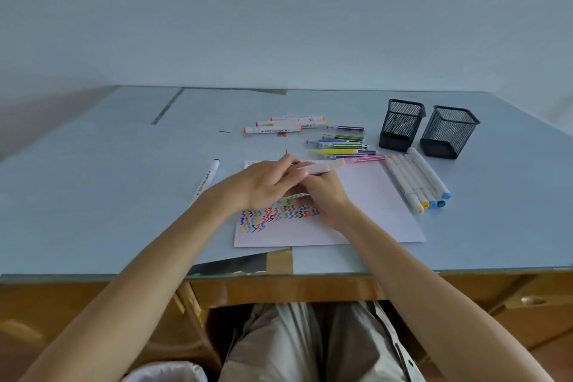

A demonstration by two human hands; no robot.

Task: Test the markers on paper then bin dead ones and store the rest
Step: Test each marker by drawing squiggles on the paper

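Note:
A white sheet of paper [372, 208] lies on the desk, its left part covered with coloured zigzag test marks [266, 217]. Both hands meet above the paper on one white marker [322, 167] with a pale orange end that points right. My right hand [325, 192] grips its barrel from below. My left hand [263, 183] holds the marker's left end with its fingertips; that end is hidden. Loose markers lie around the sheet. Two black mesh pen holders [400, 124] [448, 132] stand at the back right.
White markers [285, 126] lie at the back centre, thin coloured pens [344, 146] beside them, several white markers [418, 180] right of the paper and one black-capped marker [207, 178] at left. A lined bin [167, 372] sits under the desk's front edge.

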